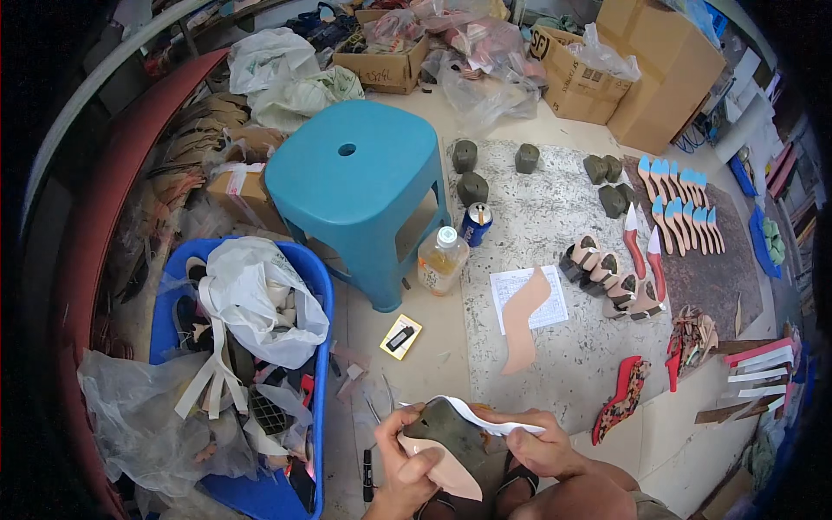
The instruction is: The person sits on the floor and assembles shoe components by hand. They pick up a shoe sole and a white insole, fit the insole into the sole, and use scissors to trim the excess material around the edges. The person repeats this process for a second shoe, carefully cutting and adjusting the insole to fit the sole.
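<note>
at the left side of the floor stands a blue bin (316, 286), full of scraps and a white plastic bag (260, 299). just right of it, toward the far side, is a teal plastic stool (351, 186). near the stool's right legs stand a bottle of yellow liquid (442, 260) and a blue can (476, 224), the can on the left edge of the speckled mat (537, 199). a small yellow card (400, 336) lies on the floor in front of the stool.

at the near edge of the view, the left hand (409, 472) is closed around a shoe sole piece (451, 442), dark on top and pale pink below, held above the person's knees. the right hand (537, 446) pinches a white strip (485, 416) along the upper edge of the same piece, fingers narrow.

on the mat lie a paper sheet (550, 308) with a pink cut shape (523, 319) over it, then a group of heels (607, 277). at the mat's near right corner lies a red patterned sole (622, 394). farther right, rows of blue-tipped soles (680, 204) rest on a dark mat (719, 277).
</note>
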Available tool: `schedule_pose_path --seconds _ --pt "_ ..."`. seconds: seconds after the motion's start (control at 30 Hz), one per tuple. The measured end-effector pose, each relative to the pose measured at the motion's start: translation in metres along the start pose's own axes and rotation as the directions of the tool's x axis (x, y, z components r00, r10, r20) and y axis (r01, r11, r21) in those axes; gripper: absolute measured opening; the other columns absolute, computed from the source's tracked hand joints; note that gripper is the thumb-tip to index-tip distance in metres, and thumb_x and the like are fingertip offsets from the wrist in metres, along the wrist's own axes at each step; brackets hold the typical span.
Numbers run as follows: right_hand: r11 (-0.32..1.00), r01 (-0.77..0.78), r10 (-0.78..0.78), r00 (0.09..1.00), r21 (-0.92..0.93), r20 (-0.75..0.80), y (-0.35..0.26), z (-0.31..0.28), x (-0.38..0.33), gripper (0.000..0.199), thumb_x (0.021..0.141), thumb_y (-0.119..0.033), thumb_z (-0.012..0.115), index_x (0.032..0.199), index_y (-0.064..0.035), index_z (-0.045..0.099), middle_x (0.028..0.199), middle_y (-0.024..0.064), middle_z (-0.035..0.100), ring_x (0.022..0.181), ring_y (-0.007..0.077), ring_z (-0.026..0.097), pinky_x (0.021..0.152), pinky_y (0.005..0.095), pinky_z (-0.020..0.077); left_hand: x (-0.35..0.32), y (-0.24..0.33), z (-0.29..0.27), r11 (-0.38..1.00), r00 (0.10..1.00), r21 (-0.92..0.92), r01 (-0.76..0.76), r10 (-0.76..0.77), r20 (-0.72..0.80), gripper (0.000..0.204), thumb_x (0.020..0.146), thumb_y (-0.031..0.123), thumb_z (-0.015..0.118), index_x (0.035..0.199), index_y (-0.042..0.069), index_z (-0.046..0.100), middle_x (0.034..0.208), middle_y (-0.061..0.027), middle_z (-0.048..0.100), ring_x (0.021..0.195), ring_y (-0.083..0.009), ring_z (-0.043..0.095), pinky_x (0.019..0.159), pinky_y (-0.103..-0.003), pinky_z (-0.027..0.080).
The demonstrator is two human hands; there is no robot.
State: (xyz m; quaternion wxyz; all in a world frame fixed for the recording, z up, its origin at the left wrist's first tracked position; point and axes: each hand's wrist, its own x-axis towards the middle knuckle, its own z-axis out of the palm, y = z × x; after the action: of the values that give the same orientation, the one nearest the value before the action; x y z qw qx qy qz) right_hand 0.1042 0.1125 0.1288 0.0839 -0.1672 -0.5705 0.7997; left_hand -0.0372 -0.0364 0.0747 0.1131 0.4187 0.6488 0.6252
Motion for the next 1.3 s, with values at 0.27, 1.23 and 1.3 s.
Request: schedule_pose_path --seconds 0.27,1.23,1.3 --pt "0.900 0.260 -0.233 0.965 -0.350 0.118 -0.005 0.006 0.018 0.047 0.096 -0.005 0.054 0.141 0.0039 0.045 0.150 0.0209 0.040 0.140 0.0324 0.038 0.114 0.0386 0.0321 0.004 0.002 0.007 0.986 0.995 0.151 -0.074 0.084 -0.062 0.060 0.060 0.002 0.084 0.106 0.017 0.048 0.117 -0.0212 0.042 0.106 -0.0390 0.053 0.083 -0.045 0.049" --pt "0.976 0.215 -0.216 0.947 -0.030 -0.239 0.025 0.004 0.051 0.054 0.102 -0.023 0.047 0.149 0.0002 0.033 0.155 0.0212 0.030 0.146 0.0298 0.026 0.118 0.0418 0.0202 -0.021 -0.025 0.012 0.559 0.799 -0.677 0.479 -0.597 0.073 0.054 0.084 0.007 0.065 0.129 0.015 0.035 0.121 -0.0116 0.052 0.110 -0.0291 0.058 0.094 -0.046 0.051" --pt "0.843 0.305 -0.406 0.902 -0.443 -0.151 0.019 0.014 0.054 0.056 0.100 -0.026 0.050 0.149 -0.0033 0.034 0.156 0.0219 0.027 0.146 0.0362 0.024 0.117 0.0518 0.0170 -0.026 -0.028 0.015 0.396 0.757 -0.760 0.515 -0.626 0.187 0.058 0.087 0.007 0.059 0.139 0.011 0.033 0.124 -0.0116 0.054 0.113 -0.0304 0.059 0.098 -0.047 0.050"
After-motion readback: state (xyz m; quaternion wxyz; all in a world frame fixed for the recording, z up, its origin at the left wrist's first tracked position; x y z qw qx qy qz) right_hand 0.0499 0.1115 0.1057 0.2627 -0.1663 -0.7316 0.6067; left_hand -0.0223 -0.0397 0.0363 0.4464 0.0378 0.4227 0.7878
